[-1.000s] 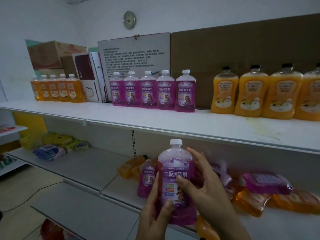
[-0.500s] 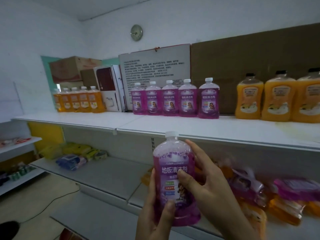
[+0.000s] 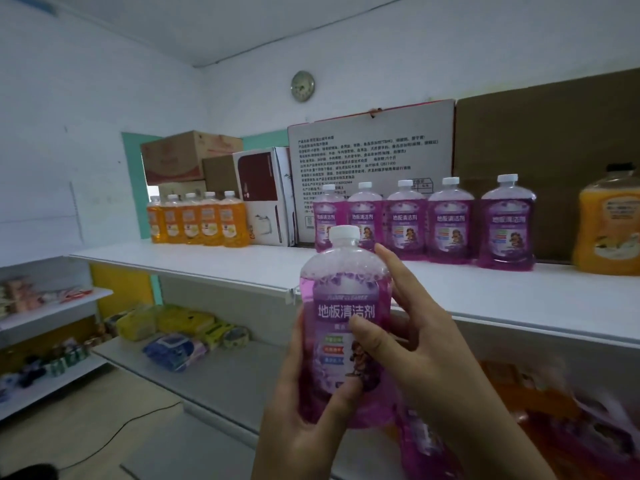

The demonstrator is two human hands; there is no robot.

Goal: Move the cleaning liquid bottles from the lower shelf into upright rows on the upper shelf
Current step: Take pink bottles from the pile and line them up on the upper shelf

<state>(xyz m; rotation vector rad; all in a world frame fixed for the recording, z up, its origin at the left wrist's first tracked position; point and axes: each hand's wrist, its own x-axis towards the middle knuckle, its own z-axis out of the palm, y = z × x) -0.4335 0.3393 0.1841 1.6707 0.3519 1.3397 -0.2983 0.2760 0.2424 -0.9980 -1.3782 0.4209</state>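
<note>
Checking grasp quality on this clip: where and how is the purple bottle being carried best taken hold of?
Around the wide labelled body, from both sides, as now: the left hand wraps the lower left and the right hand the right side of the purple bottle. It is upright, its body broad and rounded, its white cap and neck small, so the body probably gives the steadier hold.

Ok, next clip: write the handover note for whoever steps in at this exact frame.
Left hand and right hand both grip one purple bottle, upright, in front of the upper shelf.
Done: five purple bottles stand in a row at the back of that shelf.
Left: set the held bottle down upright with them, then clear the lower shelf, where more bottles show only as a blur.
</note>
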